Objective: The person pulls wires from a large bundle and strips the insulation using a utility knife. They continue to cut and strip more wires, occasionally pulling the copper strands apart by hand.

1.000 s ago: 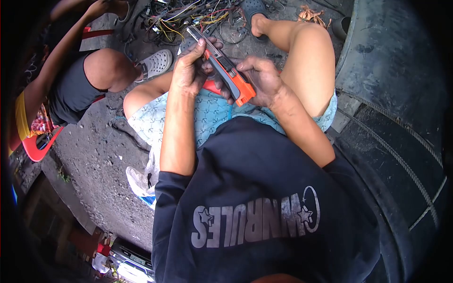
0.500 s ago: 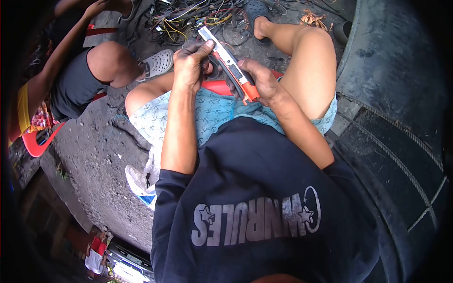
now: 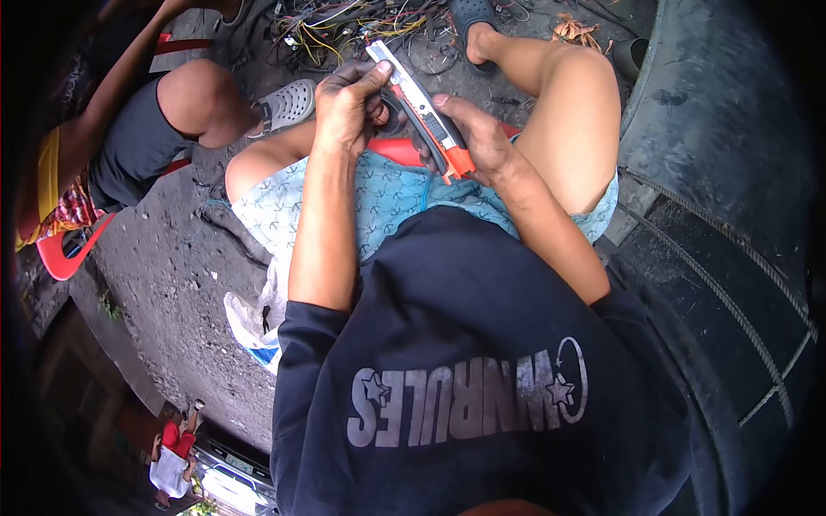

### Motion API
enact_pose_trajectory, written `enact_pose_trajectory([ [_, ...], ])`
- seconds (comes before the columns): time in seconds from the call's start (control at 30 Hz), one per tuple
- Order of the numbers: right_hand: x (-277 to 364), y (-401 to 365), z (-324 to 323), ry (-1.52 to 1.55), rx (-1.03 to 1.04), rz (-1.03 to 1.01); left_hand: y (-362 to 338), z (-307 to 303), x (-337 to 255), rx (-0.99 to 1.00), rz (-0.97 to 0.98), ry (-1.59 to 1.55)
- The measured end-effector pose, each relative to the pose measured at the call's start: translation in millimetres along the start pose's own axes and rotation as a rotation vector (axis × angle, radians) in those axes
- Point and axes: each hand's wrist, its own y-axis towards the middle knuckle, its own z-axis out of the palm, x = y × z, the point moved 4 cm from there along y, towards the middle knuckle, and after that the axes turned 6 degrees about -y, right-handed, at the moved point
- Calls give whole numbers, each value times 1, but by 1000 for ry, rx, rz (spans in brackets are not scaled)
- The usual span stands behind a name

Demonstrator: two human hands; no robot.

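A utility knife (image 3: 421,105) with a silver body, black grip and orange rear end lies slanted above my lap, its front end up and to the left. My left hand (image 3: 348,103) pinches it near the front, thumb on top. My right hand (image 3: 482,139) is wrapped round the rear part, thumb along the upper side. Both hands have darkened fingers. A dark, loop-like thing shows behind the knife between my hands; I cannot make out what it is. Whether a blade is out cannot be told.
Tangled wires (image 3: 335,30) lie on the ground ahead. At the left sits another person (image 3: 202,103), knee bent, near a red chair (image 3: 64,258). A white plastic bag (image 3: 245,318) lies by my left side. Dark sheeting with ropes (image 3: 714,129) is at the right. A distant person (image 3: 170,469) is near a vehicle.
The view has shifted slightly. The knife is tilted a little differently in my hands, and more of its orange rear end shows by my right hand.
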Motion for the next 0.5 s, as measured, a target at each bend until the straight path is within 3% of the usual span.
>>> enact_pose_trajectory([
  [0.07,-2,-2,-1,65,-26,24,-1,0,4,53,-95,-42],
  [0.23,-6,-4,-3,40,-43,30,-3,4,0,82,-123,-1],
  [0.5,-2,0,3,46,20,57,4,-1,3,80,-23,-13],
])
